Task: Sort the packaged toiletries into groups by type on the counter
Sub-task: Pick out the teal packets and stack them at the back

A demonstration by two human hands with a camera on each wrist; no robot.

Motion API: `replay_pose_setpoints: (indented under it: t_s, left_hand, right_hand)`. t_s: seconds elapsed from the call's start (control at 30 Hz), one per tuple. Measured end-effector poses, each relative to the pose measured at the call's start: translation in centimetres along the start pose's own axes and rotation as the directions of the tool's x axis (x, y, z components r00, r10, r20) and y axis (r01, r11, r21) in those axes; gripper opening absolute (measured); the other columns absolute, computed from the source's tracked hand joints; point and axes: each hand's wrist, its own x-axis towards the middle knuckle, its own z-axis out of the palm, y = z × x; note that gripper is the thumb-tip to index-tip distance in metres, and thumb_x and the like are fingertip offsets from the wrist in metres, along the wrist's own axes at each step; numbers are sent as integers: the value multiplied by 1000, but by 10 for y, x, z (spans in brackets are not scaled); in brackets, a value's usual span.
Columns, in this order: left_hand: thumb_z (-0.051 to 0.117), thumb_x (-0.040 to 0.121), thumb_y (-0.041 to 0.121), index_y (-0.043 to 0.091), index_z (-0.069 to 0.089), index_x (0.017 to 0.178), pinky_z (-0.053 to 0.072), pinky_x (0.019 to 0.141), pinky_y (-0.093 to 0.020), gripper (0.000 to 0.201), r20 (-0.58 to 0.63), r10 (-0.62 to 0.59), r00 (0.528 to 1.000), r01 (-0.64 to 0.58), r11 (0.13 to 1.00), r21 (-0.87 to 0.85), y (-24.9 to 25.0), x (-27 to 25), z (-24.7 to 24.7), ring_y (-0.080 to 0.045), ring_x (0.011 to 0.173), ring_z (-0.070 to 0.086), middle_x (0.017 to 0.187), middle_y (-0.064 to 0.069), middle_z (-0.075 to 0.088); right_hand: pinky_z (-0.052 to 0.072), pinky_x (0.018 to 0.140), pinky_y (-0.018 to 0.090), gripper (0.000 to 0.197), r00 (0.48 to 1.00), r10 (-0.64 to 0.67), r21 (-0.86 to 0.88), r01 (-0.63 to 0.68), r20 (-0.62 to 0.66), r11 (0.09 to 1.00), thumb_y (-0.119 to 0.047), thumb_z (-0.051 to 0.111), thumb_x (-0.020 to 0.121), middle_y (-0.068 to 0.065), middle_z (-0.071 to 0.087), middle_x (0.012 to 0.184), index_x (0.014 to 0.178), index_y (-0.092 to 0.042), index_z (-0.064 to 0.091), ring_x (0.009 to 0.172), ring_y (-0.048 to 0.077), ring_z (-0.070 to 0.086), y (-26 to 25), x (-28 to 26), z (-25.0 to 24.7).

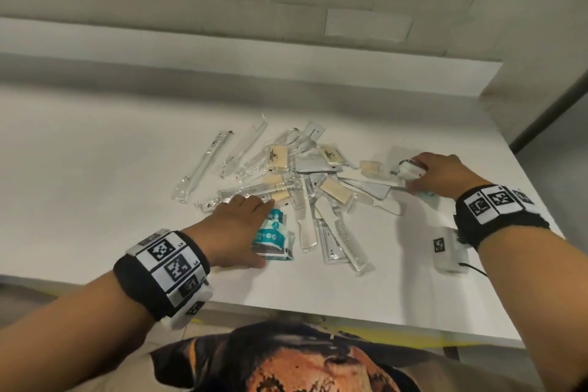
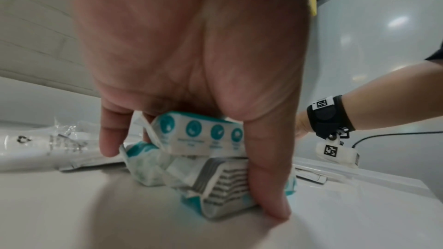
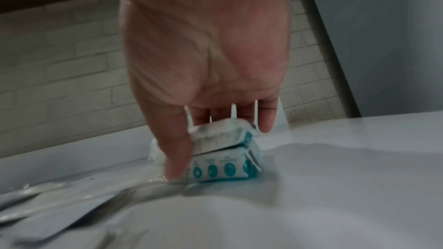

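Each hand [image 1: 237, 226] [image 1: 444, 175] grips soft, crinkly teal-and-white packets [image 2: 199, 160] [image 3: 225, 156].

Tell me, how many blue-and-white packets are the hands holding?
4 that I can see: two stacked packets under the left hand, two stacked packets under the right hand. More could be hidden under the palms.

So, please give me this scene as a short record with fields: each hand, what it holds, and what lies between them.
left hand: grips teal-and-white packets, near edge of the pile
right hand: grips two stacked teal-and-white packets, right of the pile
pile: wrapped combs, soap bars and long clear sleeves, mixed
surface: white counter
sorting: pile not yet sorted
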Motion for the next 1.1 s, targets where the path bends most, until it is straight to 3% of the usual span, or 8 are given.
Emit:
replay_pose_setpoints:
  t_s: [0.1, 0.2, 0.37, 0.57, 0.7, 0.83, 0.97, 1.1]
  left_hand:
    - [65, 74, 59, 23, 14, 152, 27, 113, -39, 100, -49, -6, 999, 4, 999, -33, 1, -1, 1, -24, 135, 28, 150, -1, 28]
    - [65, 72, 60, 26, 18, 150, 28, 112, -39, 97, -100, -14, 995, 10, 999, -37, 2, -3, 3, -23, 132, 30, 147, 1, 30]
    - [63, 70, 62, 29, 18, 149, 29, 107, -35, 97, -184, -18, 983, 2, 996, -86, -2, -11, -2, -17, 125, 33, 141, 6, 34]
    - [66, 68, 64, 30, 22, 148, 31, 105, -35, 97, -221, -53, 974, 26, 992, -124, -45, -21, -19, -17, 123, 34, 135, 6, 37]
    - [69, 63, 62, 33, 30, 142, 35, 99, -34, 93, -192, -130, 973, 99, 982, -163, -92, -28, -22, -16, 116, 41, 125, 8, 42]
    - [73, 61, 61, 32, 33, 138, 40, 94, -32, 91, -109, -176, 978, 151, 966, -208, -136, -28, -23, -16, 107, 52, 123, 8, 42]
    - [74, 60, 62, 29, 34, 139, 48, 91, -34, 94, -21, -98, 995, 92, 978, -188, -157, -17, -21, -18, 104, 55, 125, 6, 41]
    - [72, 65, 60, 25, 31, 142, 45, 94, -32, 93, -10, 24, 1000, -24, 997, -79, -158, -9, -17, -20, 110, 50, 135, 2, 39]
  right_hand:
    - [42, 91, 39, 55, 1000, -14, -136, 15, 5, 991, -24, 72, 73, 8, 59, 119, 124, -26, 51, 115, 32, 46, 1, 2, 2]
    - [48, 87, 37, 48, 999, -18, -74, 15, -36, 997, -19, 70, 71, 13, 59, 115, 116, -15, 56, 104, 31, 55, 5, 3, 4]
    - [48, 93, 45, 48, 909, 37, 86, -2, -415, 996, -12, 68, 76, 24, 49, 119, 121, -1, 55, 106, 44, 53, -7, -8, -9]
    - [47, 86, 47, 44, 850, -106, -150, 32, -515, 988, -9, 63, 75, 27, 53, 111, 114, 8, 52, 102, 44, 50, -95, -24, -44]
    - [40, 68, 29, 48, 941, -131, 202, 201, -312, 959, -26, 67, 79, 4, 55, 100, 121, -10, 48, 85, 25, 56, -176, -41, -53]
    - [37, 50, 21, 39, 899, -397, 452, 436, -185, 778, -22, 66, 82, -8, 55, 89, 117, -23, 47, 68, 2, 53, -278, -52, -18]
    - [41, 62, 27, 44, 786, -611, 348, 602, -97, 719, -24, 66, 80, -2, 58, 98, 118, -14, 47, 84, 19, 60, -365, -49, 26]
    - [48, 69, 32, 44, 770, -635, 320, 588, 62, 743, -22, 68, 79, 3, 63, 100, 117, -14, 47, 86, 23, 61, -395, -32, 51]
